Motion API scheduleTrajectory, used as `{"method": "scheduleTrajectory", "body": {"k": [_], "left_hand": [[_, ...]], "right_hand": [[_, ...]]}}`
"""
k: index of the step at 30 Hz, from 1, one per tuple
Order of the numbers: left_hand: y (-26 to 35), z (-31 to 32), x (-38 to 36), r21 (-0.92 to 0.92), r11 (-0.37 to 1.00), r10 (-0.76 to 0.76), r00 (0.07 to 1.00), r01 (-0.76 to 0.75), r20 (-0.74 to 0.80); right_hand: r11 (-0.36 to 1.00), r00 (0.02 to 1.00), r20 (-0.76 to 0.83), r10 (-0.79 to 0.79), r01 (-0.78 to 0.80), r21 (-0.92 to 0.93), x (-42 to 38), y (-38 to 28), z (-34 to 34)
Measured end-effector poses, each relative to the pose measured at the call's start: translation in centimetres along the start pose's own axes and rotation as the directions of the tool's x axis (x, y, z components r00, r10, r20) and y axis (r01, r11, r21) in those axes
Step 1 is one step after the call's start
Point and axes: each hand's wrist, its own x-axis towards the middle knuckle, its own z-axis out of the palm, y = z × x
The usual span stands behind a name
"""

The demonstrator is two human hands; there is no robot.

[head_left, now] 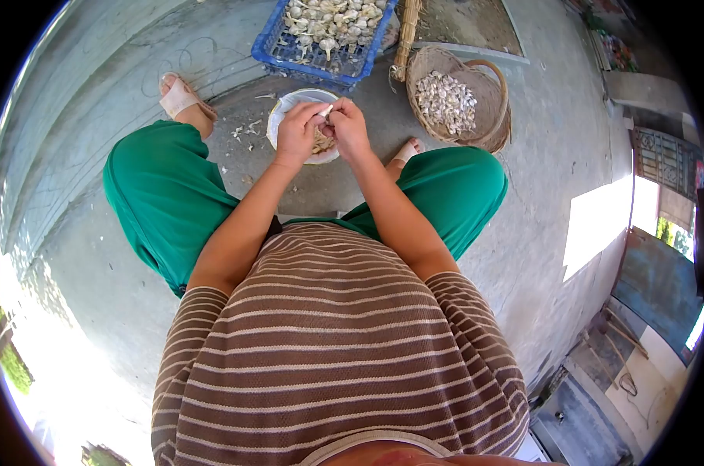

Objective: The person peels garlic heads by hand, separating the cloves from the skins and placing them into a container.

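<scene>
My left hand (298, 132) and my right hand (346, 130) meet over a white bowl (277, 116). Between their closed fingertips is a small white piece of garlic (325, 111), which both hands pinch. Brownish bits lie in the bowl, partly hidden by my hands. Just beyond the bowl, a blue plastic crate (278, 59) holds many whole garlic bulbs (332, 23). To the right, a woven basket (488, 120) with a handle contains a pile of separated cloves (445, 102).
Garlic skins (247, 133) are scattered on the concrete floor (538, 155) left of the bowl. A straw bundle (407, 35) stands between crate and basket. My sandalled feet are either side of the bowl. Steps (126, 78) rise at the left.
</scene>
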Motion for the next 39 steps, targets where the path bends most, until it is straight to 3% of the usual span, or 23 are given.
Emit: {"method": "scheduleTrajectory", "body": {"k": [1,2,3,4,6,7,9,12,16,21,28,30,34,37,39], "left_hand": [[0.0,0.1,0.0,-0.001,1.0,0.001,1.0,-0.001,0.001],[-0.1,0.1,0.1,-0.124,0.99,-0.071,0.997,0.069,-0.009],[-0.3,0.1,0.1,-0.246,0.96,-0.143,0.99,0.137,-0.008],[-0.5,0.0,0.2,-0.246,0.96,-0.142,0.99,0.136,-0.008],[-0.8,-0.2,0.5,-0.618,0.638,-0.485,0.863,0.46,0.142],[-0.9,-0.1,0.5,-0.619,0.638,-0.484,0.864,0.458,0.142],[-1.0,-0.1,0.6,-0.804,0.439,-0.482,0.86,0.4,0.165],[-1.1,-0.5,0.7,-0.84,0.322,-0.507,0.829,0.437,0.237],[-0.5,-0.6,0.8,-0.823,0.325,-0.528,0.811,0.466,0.251],[0.2,-1.1,1.2,-0.636,0.639,-0.38,0.896,0.433,0.229],[0.8,-1.6,1.5,-0.509,0.823,-0.203,0.967,0.253,0.151],[0.7,-1.5,1.3,-0.349,0.915,-0.167,0.977,0.204,0.132],[0.9,-1.2,1.2,-0.281,0.947,-0.13,0.985,0.157,0.111],[1.1,-1.2,1.5,-0.286,0.937,-0.19,0.979,0.203,0.072],[1.2,-1.2,1.7,-0.353,0.906,-0.24,0.97,0.232,0.023]], "right_hand": [[0.997,0.999,0.028,-0.036,0.034,0.063,0.1,0.3,-0.2],[0.997,0.999,0.029,-0.037,0.035,0.063,0.2,0.5,-0.5],[0.985,1.0,0.028,0.001,-0.006,0.17,0.0,0.0,-0.2],[0.961,0.999,0.031,0.04,-0.047,0.274,-0.3,-0.5,0.2],[0.953,0.998,0.041,0.053,-0.063,0.296,-1.1,-1.5,1.0],[0.944,0.996,0.05,0.068,-0.08,0.319,-1.4,-2.0,1.4],[0.954,0.998,0.018,0.052,-0.055,0.295,-1.9,-2.4,2.3],[0.981,1.0,-0.024,0.005,0.0,0.194,-2.0,-2.3,2.1],[0.999,1.0,0.004,0.003,-0.003,-0.039,-1.9,-2.8,1.2],[0.998,0.995,0.078,0.056,-0.056,0.006,-1.9,-3.7,1.2],[0.988,0.979,0.13,0.155,-0.156,0.001,-1.4,-4.6,0.5],[0.992,0.986,0.109,0.129,-0.128,-0.022,-1.3,-4.2,0.5],[0.998,0.996,0.069,0.063,-0.062,-0.016,-1.1,-3.0,0.6],[0.991,0.997,0.055,0.055,-0.061,0.116,-1.7,-2.7,1.2],[0.993,0.996,0.066,0.059,-0.066,0.1,-1.9,-3.2,1.5]]}}
